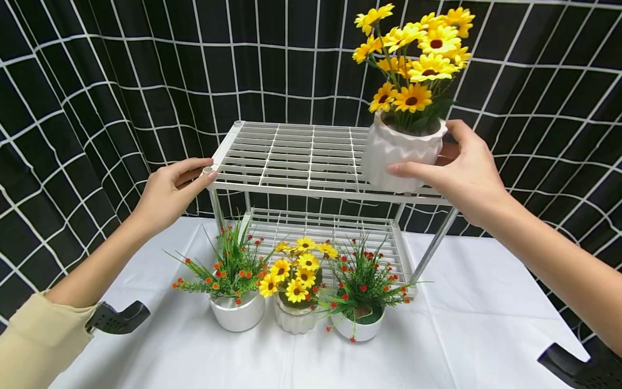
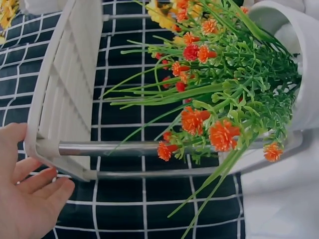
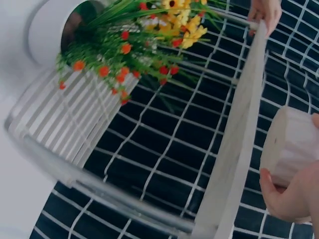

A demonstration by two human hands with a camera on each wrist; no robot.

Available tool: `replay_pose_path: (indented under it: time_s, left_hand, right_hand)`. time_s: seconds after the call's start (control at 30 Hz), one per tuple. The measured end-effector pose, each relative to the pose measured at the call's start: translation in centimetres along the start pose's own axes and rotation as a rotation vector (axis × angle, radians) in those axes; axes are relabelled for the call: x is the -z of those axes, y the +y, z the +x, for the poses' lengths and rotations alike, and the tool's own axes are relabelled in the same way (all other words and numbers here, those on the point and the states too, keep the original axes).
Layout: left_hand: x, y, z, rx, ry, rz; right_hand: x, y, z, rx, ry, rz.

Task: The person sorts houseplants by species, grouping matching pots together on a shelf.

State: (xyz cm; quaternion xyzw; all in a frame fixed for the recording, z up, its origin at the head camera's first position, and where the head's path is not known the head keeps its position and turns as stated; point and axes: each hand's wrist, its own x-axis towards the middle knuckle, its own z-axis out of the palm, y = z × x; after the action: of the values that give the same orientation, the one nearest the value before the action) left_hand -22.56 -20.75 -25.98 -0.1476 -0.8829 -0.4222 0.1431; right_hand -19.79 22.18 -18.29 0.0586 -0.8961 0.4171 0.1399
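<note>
My right hand (image 1: 468,175) grips a white ridged flowerpot (image 1: 400,156) of yellow sunflowers (image 1: 427,59), thumb in front and fingers round the far side. In the right wrist view a gap shows between the pot's base (image 3: 275,142) and the top shelf (image 3: 239,129), so it hangs above the right end. My left hand (image 1: 170,189) touches the front left corner of the white wire rack (image 1: 291,156). Seen from the left wrist, its thumb rests at the shelf edge (image 2: 35,109), while the other fingers (image 2: 57,191) extend loosely under it.
Before the rack's lower shelf (image 1: 311,219) stand three potted plants on a white cloth (image 1: 218,356): a red-orange flowered one (image 1: 238,313) at left, small sunflowers (image 1: 296,319) in the middle, a red-flowered one (image 1: 359,327) at right. A black grid-patterned curtain (image 1: 272,70) hangs behind.
</note>
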Motion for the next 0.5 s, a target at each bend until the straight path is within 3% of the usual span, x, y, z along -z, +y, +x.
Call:
replay_pose_path:
  time_s: [0.5]
  left_hand:
    - [0.1,-0.2,-0.1,-0.007,0.001,-0.003]
  right_hand:
    - [-3.7,-2.8,1.8,0.009,-0.061,0.076]
